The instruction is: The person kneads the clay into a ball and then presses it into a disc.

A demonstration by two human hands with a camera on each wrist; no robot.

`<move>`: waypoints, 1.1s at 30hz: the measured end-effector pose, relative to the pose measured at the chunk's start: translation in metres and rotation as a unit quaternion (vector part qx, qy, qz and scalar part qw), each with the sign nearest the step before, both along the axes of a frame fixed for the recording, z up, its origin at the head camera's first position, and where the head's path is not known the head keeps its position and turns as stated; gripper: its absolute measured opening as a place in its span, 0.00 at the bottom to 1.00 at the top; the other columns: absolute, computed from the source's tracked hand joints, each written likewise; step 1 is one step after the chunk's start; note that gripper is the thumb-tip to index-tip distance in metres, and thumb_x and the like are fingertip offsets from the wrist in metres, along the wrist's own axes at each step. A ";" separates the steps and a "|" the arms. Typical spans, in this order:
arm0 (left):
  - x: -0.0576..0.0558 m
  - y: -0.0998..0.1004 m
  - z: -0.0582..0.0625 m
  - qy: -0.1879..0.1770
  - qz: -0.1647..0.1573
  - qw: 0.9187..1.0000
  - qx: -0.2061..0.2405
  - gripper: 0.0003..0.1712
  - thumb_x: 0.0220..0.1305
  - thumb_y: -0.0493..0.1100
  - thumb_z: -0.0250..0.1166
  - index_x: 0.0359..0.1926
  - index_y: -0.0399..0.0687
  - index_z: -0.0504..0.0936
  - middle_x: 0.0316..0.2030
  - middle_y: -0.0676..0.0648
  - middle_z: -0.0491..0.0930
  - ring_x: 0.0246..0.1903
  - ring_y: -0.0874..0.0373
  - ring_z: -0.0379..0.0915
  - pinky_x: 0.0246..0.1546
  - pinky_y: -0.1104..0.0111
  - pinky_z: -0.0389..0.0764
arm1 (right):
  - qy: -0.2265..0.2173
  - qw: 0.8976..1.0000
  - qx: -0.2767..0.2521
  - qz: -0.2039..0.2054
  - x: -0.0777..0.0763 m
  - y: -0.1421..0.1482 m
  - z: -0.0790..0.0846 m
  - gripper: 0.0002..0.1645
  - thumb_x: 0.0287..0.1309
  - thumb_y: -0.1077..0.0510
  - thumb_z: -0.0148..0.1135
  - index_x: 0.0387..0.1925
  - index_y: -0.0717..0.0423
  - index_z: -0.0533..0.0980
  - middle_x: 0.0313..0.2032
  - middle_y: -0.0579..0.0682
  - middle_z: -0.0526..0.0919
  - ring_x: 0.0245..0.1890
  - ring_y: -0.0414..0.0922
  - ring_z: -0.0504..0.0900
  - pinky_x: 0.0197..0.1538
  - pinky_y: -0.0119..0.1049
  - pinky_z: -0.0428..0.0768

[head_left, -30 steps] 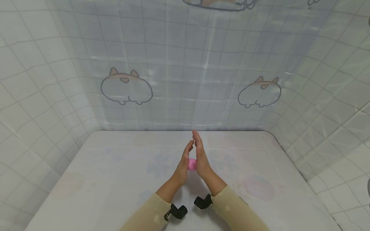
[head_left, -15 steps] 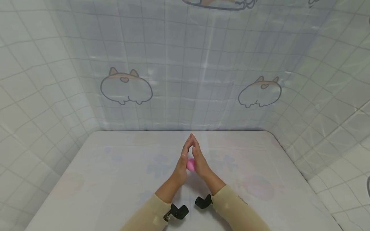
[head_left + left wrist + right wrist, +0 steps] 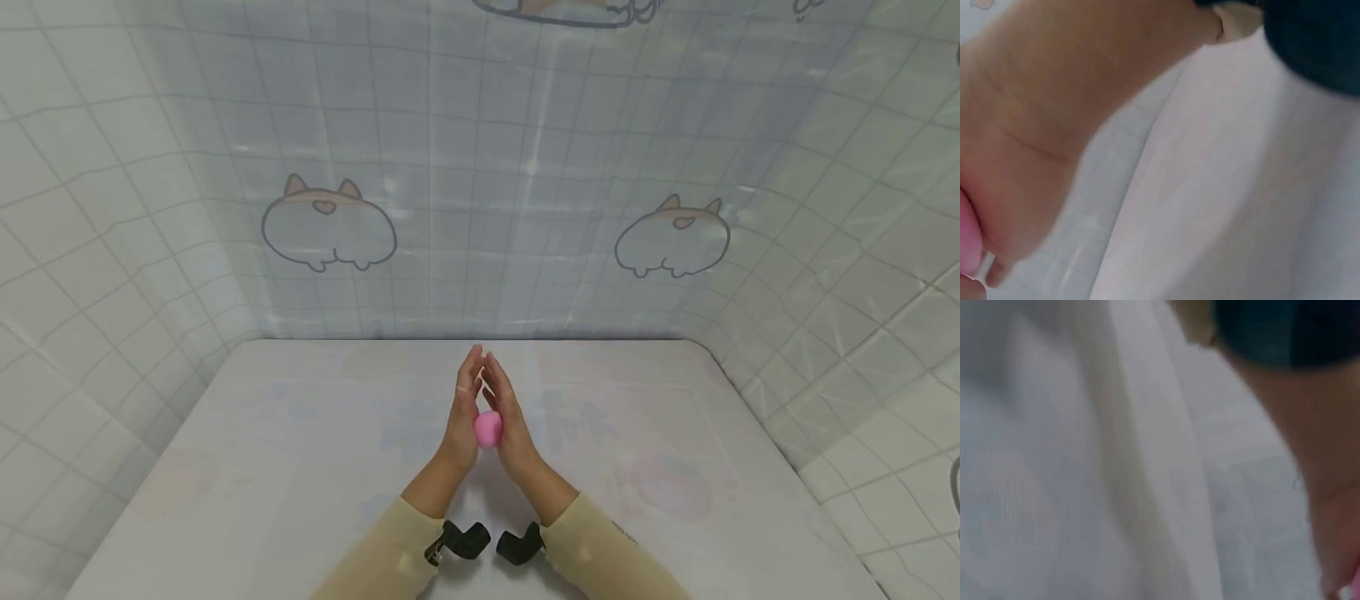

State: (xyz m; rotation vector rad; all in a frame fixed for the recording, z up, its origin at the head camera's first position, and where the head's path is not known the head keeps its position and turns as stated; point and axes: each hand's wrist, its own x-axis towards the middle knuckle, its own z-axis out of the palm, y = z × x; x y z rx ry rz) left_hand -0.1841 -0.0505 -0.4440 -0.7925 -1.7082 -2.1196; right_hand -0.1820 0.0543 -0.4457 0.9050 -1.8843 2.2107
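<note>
A pink ball [image 3: 487, 429], smooth and soft-looking like modelling clay, sits between my two palms in the head view. My left hand [image 3: 459, 421] presses it from the left, fingers fairly straight and pointing away from me. From the other side my right hand [image 3: 514, 429] presses it, its fingers also extended. The fingertips lean close together beyond the ball. Only a sliver of the pink ball [image 3: 967, 240] shows at the edge of the left wrist view, against the palm. In the right wrist view just a pink corner appears, and most of that hand is out of frame.
Below the hands lies a pale table [image 3: 300, 467] with a faint printed pattern. A sheet with grid lines and cartoon animals [image 3: 328, 225] hangs behind it and along both sides. Black wrist-worn devices [image 3: 467, 542] stick out from both cream sleeves.
My right hand has drawn back towards me while the left has slid forward, so the fingertips are about level. The pink ball has shifted slightly left and more of it shows.
</note>
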 end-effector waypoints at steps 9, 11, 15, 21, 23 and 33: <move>0.000 0.000 -0.011 -0.038 0.016 0.998 -0.041 0.39 0.80 0.62 0.26 0.78 0.41 0.47 0.77 0.38 0.49 0.74 0.38 0.44 0.70 0.38 0.43 | 0.063 0.997 -0.004 -0.041 0.008 -0.002 0.015 0.45 0.77 0.34 0.23 0.78 0.62 0.45 0.77 0.62 0.49 0.76 0.58 0.48 0.71 0.66 0.46; 0.001 0.000 -0.013 -0.050 0.003 0.997 -0.063 0.38 0.80 0.61 0.25 0.79 0.43 0.46 0.78 0.40 0.47 0.75 0.39 0.43 0.69 0.37 0.42 | 0.073 0.996 -0.007 -0.053 0.007 0.000 0.019 0.45 0.77 0.34 0.23 0.78 0.62 0.45 0.77 0.62 0.50 0.76 0.58 0.48 0.72 0.66 0.46; 0.005 0.000 -0.015 -0.050 -0.025 0.994 -0.098 0.38 0.80 0.61 0.25 0.79 0.42 0.47 0.78 0.40 0.46 0.75 0.38 0.44 0.69 0.35 0.44 | 0.080 0.994 -0.001 -0.069 0.002 0.004 0.025 0.45 0.76 0.33 0.25 0.78 0.61 0.45 0.77 0.59 0.49 0.76 0.58 0.47 0.73 0.62 0.45; 0.009 0.001 -0.013 -0.019 -0.068 0.991 -0.110 0.42 0.79 0.64 0.23 0.78 0.39 0.51 0.78 0.37 0.45 0.75 0.36 0.43 0.67 0.34 0.47 | 0.061 0.994 0.042 -0.081 -0.010 0.012 0.019 0.50 0.73 0.27 0.25 0.79 0.57 0.43 0.78 0.56 0.46 0.77 0.57 0.45 0.72 0.65 0.41; 0.010 0.002 -0.011 -0.021 -0.081 0.992 -0.099 0.43 0.78 0.65 0.23 0.78 0.39 0.50 0.78 0.37 0.44 0.74 0.35 0.43 0.67 0.33 0.47 | 0.049 0.994 0.061 -0.082 -0.014 0.014 0.015 0.50 0.72 0.26 0.24 0.80 0.54 0.43 0.79 0.55 0.45 0.77 0.56 0.44 0.71 0.68 0.40; 0.007 -0.004 0.005 -0.065 -0.072 0.995 0.015 0.54 0.71 0.76 0.31 0.77 0.36 0.48 0.77 0.36 0.45 0.74 0.34 0.43 0.68 0.35 0.42 | 0.026 0.986 0.160 -0.051 -0.024 0.018 0.000 0.51 0.69 0.23 0.27 0.80 0.50 0.43 0.79 0.51 0.43 0.77 0.56 0.44 0.71 0.66 0.45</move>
